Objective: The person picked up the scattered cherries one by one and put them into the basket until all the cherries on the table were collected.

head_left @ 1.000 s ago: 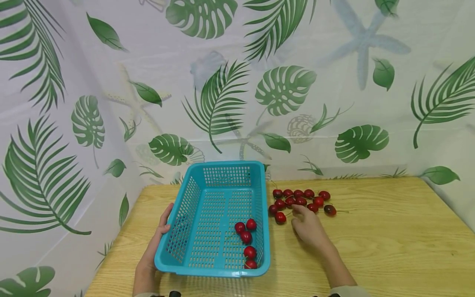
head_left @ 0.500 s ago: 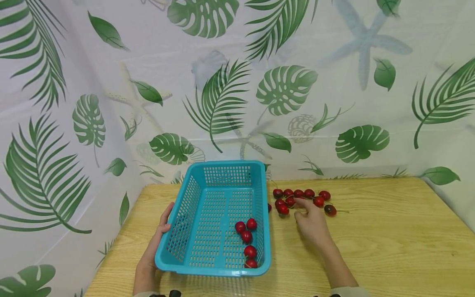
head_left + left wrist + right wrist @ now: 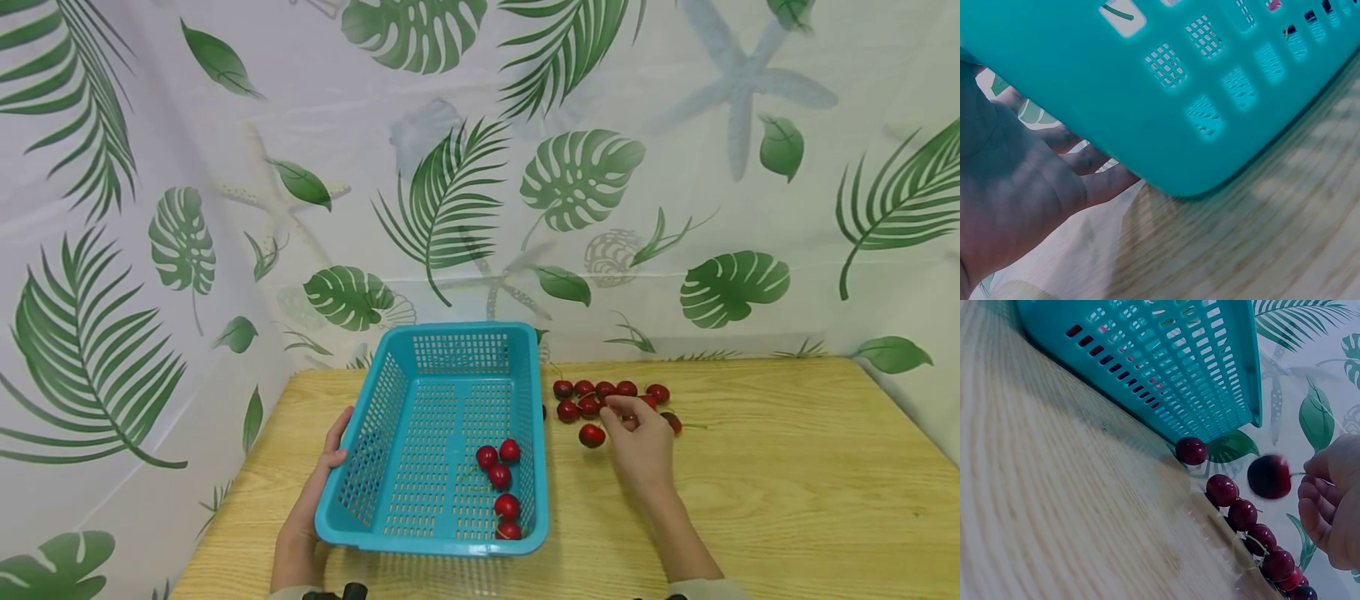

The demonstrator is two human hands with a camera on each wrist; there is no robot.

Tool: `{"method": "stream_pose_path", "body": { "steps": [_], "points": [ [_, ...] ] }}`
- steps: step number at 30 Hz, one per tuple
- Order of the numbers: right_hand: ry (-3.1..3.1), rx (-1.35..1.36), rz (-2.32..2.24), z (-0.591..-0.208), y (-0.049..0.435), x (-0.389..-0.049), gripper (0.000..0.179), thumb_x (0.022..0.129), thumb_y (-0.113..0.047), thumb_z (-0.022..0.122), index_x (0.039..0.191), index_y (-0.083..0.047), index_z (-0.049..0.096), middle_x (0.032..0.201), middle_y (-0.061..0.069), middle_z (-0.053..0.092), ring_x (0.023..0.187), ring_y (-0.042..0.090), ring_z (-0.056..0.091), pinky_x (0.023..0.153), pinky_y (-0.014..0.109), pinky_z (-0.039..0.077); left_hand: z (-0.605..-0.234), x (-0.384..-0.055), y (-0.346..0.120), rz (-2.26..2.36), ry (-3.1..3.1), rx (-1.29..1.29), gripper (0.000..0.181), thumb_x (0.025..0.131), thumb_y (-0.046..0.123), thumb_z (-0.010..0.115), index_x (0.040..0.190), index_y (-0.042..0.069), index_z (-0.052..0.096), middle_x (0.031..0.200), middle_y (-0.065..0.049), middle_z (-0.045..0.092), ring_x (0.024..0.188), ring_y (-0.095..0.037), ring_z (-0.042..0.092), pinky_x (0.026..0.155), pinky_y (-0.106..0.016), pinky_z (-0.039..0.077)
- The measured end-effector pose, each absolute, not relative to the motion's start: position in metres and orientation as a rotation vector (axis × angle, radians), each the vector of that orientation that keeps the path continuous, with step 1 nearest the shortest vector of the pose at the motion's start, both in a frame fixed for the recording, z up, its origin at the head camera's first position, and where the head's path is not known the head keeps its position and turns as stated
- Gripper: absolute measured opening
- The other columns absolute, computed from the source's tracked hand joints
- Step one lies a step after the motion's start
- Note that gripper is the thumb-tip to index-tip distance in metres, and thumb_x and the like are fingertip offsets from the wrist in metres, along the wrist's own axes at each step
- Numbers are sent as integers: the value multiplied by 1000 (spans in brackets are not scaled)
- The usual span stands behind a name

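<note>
Head view: left hand (image 3: 321, 473) gripping basket (image 3: 427, 454) side.
Right hand (image 3: 647, 446): pinching dangling cherry (image 3: 1269, 477) by stem (image 3: 1297, 474).
Stem: risking slipping if pinched too lightly, cherry falling onto table (image 3: 795, 467).

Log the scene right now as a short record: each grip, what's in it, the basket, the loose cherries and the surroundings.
Left grip: holds the basket at its left side
Right grip: pinches one cherry by its stem
Held cherry: off the table, outside the basket
In basket: five cherries, near right corner area
Loose cherries: clustered on the table right of the basket; exact count unclear, grip covers some
Backdrop: white, printed with green leaves
</note>
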State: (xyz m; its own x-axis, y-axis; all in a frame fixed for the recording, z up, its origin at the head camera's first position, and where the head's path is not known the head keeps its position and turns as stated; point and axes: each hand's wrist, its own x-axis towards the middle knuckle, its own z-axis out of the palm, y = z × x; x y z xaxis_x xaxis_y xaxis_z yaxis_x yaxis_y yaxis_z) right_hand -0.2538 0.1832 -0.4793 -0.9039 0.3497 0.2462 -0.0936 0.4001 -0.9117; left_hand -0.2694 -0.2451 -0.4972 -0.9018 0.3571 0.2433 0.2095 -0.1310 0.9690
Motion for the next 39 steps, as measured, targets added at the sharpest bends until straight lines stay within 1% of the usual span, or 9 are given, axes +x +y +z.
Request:
{"method": "stream_pose_path", "body": {
  "steps": [2,4,9,15,25,29,34,37,39],
  "points": [
    [-2251,-241,1512,-478,184,-253,19,93,-8,66,109,-1,71,96,14,70,69,10,53,58,20,44,-498,-270,-246,2200,1990,694,64,94,13,31,137,60,32,141,23,28,125,7,37,99,-21,34],
    [-2259,-250,1509,-477,184,-252,18,93,-7,66,109,-1,70,97,14,70,70,10,53,60,19,44,-498,-270,-246,2194,1989,708,64,94,13,30,138,60,32,137,28,30,124,8,37,99,-21,34],
    [-2267,-224,1511,-475,184,-253,21,93,-6,64,113,-2,67,99,13,69,75,11,55,65,17,43,-493,-265,-243,2167,2013,586,64,95,15,27,141,60,27,155,0,22,134,-7,33,104,-29,31],
    [-2257,-148,1500,-471,183,-251,28,92,-4,64,120,-4,67,90,12,67,64,10,51,57,20,42,-494,-266,-244,2169,2011,639,65,96,14,28,142,59,27,150,10,24,128,2,35,102,-25,33],
    [-2171,-79,1511,-452,175,-242,19,92,-9,68,109,-1,71,92,13,70,70,7,59,59,18,48,-493,-265,-242,2165,2021,590,65,96,14,25,149,51,19,160,-11,7,132,-3,31,102,-22,33],
    [-2016,-12,1575,-438,163,-234,16,91,-7,69,105,0,72,89,14,71,67,6,61,58,17,50,-490,-264,-241,2142,2031,549,64,96,16,25,150,50,16,158,-30,-7,140,-19,26,102,-26,33],
    [-1846,199,1589,-426,144,-226,15,85,6,72,100,3,72,84,18,70,61,8,61,55,16,49,-488,-264,-237,2153,2015,470,71,94,17,25,159,32,0,160,-30,-9,146,-50,4,113,-50,20],
    [-1866,356,1557,-421,131,-221,17,81,10,73,96,1,72,79,14,71,62,9,61,53,17,48,-487,-266,-233,2165,1993,431,73,93,17,23,159,21,-8,161,-28,-8,146,-52,2,112,-60,13],
    [-1932,459,1504,-420,122,-216,18,81,9,74,94,-2,73,79,8,72,64,6,60,53,18,48,-488,-267,-232,2160,1992,455,71,94,17,22,159,25,-6,162,-25,-5,147,-47,7,113,-55,18]
  ]
}}
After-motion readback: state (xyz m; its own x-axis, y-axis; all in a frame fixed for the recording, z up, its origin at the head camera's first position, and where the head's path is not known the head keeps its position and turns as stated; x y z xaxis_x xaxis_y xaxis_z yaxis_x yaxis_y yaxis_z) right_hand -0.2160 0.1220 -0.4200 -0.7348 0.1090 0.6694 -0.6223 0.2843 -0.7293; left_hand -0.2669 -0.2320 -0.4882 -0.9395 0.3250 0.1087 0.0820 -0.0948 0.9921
